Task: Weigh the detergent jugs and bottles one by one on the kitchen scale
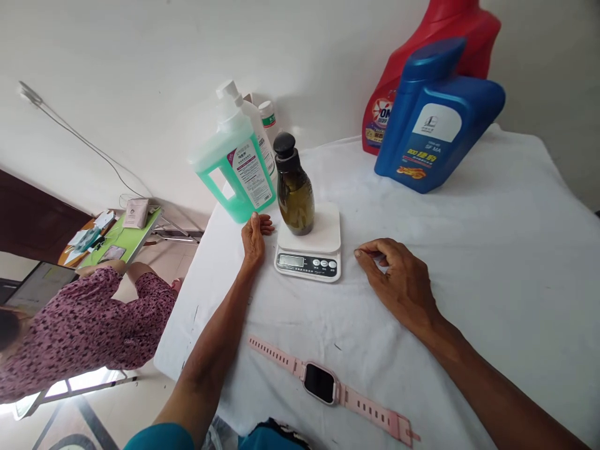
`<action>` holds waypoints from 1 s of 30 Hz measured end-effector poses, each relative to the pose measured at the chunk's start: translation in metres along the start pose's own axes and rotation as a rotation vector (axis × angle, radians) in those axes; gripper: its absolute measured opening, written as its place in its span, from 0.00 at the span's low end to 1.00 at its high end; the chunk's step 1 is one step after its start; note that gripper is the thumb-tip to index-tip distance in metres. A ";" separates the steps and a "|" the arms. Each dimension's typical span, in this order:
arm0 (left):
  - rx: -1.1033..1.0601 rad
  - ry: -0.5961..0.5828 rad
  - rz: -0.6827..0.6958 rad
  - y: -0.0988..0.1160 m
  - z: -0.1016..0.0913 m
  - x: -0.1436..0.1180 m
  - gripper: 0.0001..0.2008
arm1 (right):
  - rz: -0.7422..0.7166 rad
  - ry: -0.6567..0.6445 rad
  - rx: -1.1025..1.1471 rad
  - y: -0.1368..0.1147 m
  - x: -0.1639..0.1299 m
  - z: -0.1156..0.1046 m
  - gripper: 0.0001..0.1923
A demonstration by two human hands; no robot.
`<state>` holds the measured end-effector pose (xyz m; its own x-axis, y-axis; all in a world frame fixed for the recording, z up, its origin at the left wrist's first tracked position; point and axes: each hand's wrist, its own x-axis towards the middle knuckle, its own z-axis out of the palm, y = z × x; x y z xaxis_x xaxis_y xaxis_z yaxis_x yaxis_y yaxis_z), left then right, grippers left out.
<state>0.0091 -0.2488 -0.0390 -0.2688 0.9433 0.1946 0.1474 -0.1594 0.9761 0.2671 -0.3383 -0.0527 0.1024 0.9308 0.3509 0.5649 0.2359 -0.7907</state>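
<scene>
A small white digital kitchen scale (307, 264) lies on the white cloth between my hands, its display looking blank. On its platform stands an olive-green bottle (296, 199) with a black pump top, upright. To the left of the scale, my left hand (255, 239) rests on its side on the cloth, fingers loosely apart and holding nothing. Right of the scale, apart from it, my right hand (400, 278) rests with curled fingers and thumb near the index fingertip; nothing shows in it. A pink-strapped smartwatch (320, 382) lies flat nearer to me.
Behind my left hand stand a green liquid jug (250, 172) and a white bottle with a green label (268, 119). At the back right are a blue oil jug (434, 134) and a red detergent bottle (372, 122). A person (107, 312) sits left, by a green table (135, 234).
</scene>
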 end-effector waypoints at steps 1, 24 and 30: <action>-0.003 0.000 0.002 0.000 0.000 0.000 0.33 | -0.006 0.001 -0.004 0.000 0.000 0.000 0.10; 0.024 -0.063 -0.012 -0.013 0.000 0.006 0.31 | 0.173 0.191 0.083 -0.067 -0.002 -0.013 0.22; 0.116 -0.112 -0.037 -0.012 -0.002 0.005 0.28 | -0.035 0.163 0.319 -0.081 0.021 0.011 0.43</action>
<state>0.0045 -0.2431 -0.0496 -0.1689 0.9756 0.1405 0.2502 -0.0955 0.9635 0.2143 -0.3352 0.0132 0.2314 0.8701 0.4351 0.2888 0.3657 -0.8848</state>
